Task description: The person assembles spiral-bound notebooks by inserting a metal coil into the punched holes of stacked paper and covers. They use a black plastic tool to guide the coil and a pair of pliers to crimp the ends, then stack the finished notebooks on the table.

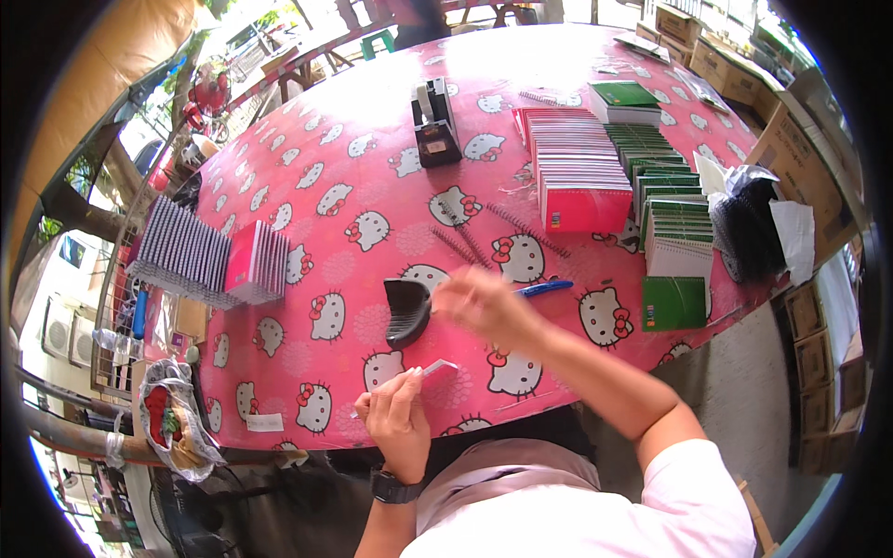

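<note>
Low at the table's front, my left hand (395,414) is closed on a thin, white-edged flat piece (439,366) seen nearly edge-on. Its kind is unclear against the pink cloth. My right hand (479,299) is over the middle of the table, smeared by motion, so its fingers and anything in them cannot be made out. Just left of it stands a black curved holder (409,314) with a ribbed inner side. A blue pen (544,288) lies to the right of that hand. Beyond it are loose dark spiral coils (527,230).
Pink notebooks (581,206) and green notebooks (674,302) are stacked at right, beside black coils (749,228) in wrapping. Spiral-bound notebooks (181,251) stand at left. A black tape dispenser (435,130) sits farther back. A plastic bag (177,418) hangs by the left edge.
</note>
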Demonstrator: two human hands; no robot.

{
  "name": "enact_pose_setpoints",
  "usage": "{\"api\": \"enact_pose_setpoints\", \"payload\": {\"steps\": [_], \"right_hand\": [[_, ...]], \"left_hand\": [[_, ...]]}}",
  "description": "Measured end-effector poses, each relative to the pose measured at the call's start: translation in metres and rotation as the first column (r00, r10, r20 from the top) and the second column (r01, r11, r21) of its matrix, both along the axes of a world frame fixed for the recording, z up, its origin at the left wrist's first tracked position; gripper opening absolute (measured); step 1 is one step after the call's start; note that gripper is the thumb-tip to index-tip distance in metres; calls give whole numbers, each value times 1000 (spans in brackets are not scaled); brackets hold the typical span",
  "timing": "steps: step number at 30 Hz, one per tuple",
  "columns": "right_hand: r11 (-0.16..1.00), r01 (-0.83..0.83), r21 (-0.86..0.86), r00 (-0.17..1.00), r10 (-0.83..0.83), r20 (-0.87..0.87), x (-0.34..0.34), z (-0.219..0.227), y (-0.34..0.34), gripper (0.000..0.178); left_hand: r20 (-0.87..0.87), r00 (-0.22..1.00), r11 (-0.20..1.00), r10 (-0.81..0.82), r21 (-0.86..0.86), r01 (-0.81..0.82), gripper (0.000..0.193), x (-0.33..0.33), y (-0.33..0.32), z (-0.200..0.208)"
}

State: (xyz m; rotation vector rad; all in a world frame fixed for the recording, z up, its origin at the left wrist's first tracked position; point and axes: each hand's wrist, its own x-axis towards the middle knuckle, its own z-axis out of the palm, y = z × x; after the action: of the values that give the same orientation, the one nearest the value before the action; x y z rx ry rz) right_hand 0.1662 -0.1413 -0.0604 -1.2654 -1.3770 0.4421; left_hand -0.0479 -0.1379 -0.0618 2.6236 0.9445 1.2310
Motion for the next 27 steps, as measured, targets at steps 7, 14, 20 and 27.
{"api": "enact_pose_setpoints", "payload": {"steps": [7, 14, 20, 27], "right_hand": [[815, 568, 115, 420, -407, 811, 124, -54, 53, 21], [968, 89, -236, 989, -58, 137, 62, 60, -6, 21], [951, -142, -275, 964, 196, 182, -5, 45, -39, 22], [956, -186, -226, 958, 227, 175, -23, 32, -28, 25]], "left_hand": [[30, 997, 998, -67, -18, 68, 21, -3, 5, 14], [71, 988, 990, -134, -35, 137, 22, -13, 19, 7], [28, 983, 974, -184, -127, 186, 19, -16, 37, 12], [71, 984, 980, -165, -101, 171, 20, -12, 43, 11]]}}
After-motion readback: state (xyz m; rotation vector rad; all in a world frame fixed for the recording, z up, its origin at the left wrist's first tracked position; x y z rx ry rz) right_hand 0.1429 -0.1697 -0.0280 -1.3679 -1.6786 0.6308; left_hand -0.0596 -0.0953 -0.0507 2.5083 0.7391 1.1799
